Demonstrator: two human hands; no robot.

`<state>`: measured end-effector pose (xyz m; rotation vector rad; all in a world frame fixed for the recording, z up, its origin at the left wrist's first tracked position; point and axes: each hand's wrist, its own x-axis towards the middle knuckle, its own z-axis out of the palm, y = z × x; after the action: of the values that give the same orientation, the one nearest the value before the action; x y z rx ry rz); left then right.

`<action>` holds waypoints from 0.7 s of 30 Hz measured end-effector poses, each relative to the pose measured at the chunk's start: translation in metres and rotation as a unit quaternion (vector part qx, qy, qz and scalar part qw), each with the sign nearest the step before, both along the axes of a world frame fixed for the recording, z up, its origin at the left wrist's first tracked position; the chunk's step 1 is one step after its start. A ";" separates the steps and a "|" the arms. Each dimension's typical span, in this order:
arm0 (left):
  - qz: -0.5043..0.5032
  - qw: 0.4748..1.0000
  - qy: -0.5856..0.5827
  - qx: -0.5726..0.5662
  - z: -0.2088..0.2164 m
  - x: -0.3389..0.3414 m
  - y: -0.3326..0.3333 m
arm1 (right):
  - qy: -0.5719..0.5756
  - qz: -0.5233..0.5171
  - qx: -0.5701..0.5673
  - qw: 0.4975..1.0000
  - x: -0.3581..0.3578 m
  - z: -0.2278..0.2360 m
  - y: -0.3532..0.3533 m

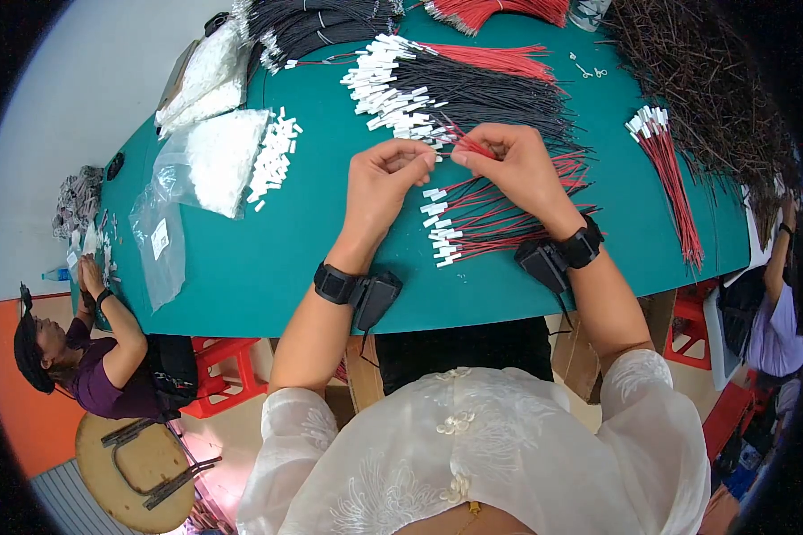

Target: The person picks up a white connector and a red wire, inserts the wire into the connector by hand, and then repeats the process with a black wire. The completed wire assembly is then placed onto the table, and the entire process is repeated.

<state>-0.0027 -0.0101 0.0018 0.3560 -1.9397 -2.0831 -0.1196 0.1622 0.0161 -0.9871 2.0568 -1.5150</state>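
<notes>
My left hand (388, 178) is closed in a pinch, with a small white connector housing (438, 158) at its fingertips. Just beside it, my right hand (513, 169) grips several thin red wires (468, 140) between thumb and fingers. The two sets of fingertips almost meet. Beyond them lies a large pile of black wires (486, 89) with white connectors at their left ends and red wires (500, 61) along the far side. Partly under my right forearm, red and black wires with white connectors (439, 227) are spread in rows.
Left on the green table (312, 241) are loose white housings (275, 159) and clear bags (223, 165) of them. A red wire bundle (669, 187) and a brown tangled wire heap (696, 80) lie right. Black bundles (330, 27) sit at the back. A co-worker (98, 348) works at left.
</notes>
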 end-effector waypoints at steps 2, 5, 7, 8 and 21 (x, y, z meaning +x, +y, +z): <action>0.000 1.000 0.003 0.004 0.000 0.000 0.000 | 0.013 -0.010 0.003 1.000 0.001 0.003 0.000; -0.006 1.000 -0.008 0.022 0.001 0.000 -0.001 | 0.038 -0.030 0.009 0.999 0.001 0.006 0.000; -0.003 0.999 -0.008 0.032 0.004 -0.001 0.000 | 0.040 -0.043 -0.013 0.998 0.000 0.006 0.001; 0.000 0.999 -0.008 0.041 0.005 -0.001 0.001 | 0.041 -0.050 -0.025 0.998 0.000 0.006 0.001; -0.004 1.000 -0.030 -0.008 -0.002 -0.001 -0.004 | 0.062 -0.057 -0.026 0.996 0.002 0.010 0.001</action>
<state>-0.0039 -0.0138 -0.0005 0.4124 -1.9936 -2.0851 -0.1178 0.1635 0.0261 -1.0232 2.2045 -1.6089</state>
